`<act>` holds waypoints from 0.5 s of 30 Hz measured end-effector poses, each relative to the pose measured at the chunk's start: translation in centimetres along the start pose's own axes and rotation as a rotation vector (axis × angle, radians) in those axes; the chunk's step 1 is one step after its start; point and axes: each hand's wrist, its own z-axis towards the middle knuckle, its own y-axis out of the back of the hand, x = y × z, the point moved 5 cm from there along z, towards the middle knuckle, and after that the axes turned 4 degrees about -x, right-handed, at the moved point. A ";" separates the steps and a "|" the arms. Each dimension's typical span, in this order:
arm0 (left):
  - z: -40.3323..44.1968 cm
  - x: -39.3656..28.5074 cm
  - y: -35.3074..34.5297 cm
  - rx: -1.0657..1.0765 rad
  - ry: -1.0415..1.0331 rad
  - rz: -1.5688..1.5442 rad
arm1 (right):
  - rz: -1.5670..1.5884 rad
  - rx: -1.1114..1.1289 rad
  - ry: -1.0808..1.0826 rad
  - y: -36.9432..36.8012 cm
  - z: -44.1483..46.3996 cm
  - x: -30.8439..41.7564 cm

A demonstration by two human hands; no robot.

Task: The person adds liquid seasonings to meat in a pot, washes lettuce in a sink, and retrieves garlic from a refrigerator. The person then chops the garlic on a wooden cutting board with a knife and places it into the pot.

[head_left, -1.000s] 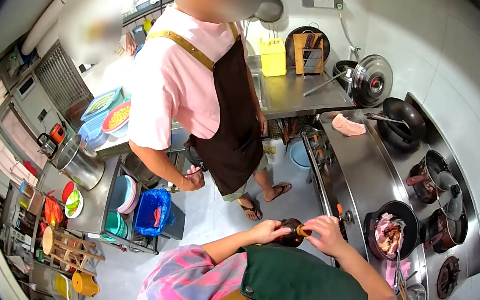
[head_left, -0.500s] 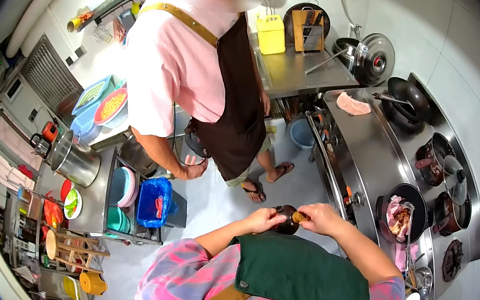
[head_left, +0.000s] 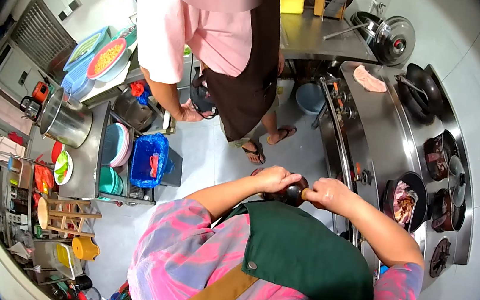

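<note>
A dark brown, rounded, glossy jar (head_left: pixel 289 195) is held in front of the green apron (head_left: pixel 306 248). My left hand (head_left: pixel 275 179) is closed around its left side. My right hand (head_left: pixel 330 195) is closed on the tan neck or stopper (head_left: pixel 306 194) at the jar's right end; I cannot tell whether that part is loose. To the right, a black wok (head_left: pixel 420 217) on the stove holds raw-looking meat (head_left: pixel 404 203) with brown sauce on it.
Another person (head_left: pixel 217 45) in a dark apron stands ahead. The steel stove (head_left: pixel 368 130) carries several pans and a pink slab of meat (head_left: pixel 370 79). At left are a blue-lined bin (head_left: pixel 150 157), a large steel pot (head_left: pixel 66 119) and a wooden stool (head_left: pixel 67 216).
The view has tilted and shifted. My hands and the jar are higher in the picture, with the jar tipped more sideways. The other person's hand is nearer a dark object beside the apron.
</note>
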 end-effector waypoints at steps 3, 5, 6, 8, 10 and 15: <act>0.2 -0.4 0.6 -0.016 0.058 0.007 | 0.308 -0.163 -0.422 -1.8 -0.8 -2.0; 0.7 0.0 0.3 -0.087 0.047 0.015 | 0.526 -0.207 -0.933 -4.3 -2.4 -4.2; 1.0 0.5 0.0 -0.080 0.085 0.026 | 0.657 -0.186 -1.073 -4.7 -2.6 -4.3; 1.4 1.2 -0.5 -0.066 0.107 0.003 | 0.851 -0.151 -1.225 -6.1 -3.0 -4.5; 1.5 1.4 -1.1 -0.014 0.154 -0.033 | 0.775 -0.131 -1.146 -6.2 -3.5 -4.7; 3.3 2.5 -3.4 0.068 0.156 0.001 | 0.578 -0.227 -0.876 -4.3 -4.8 -3.4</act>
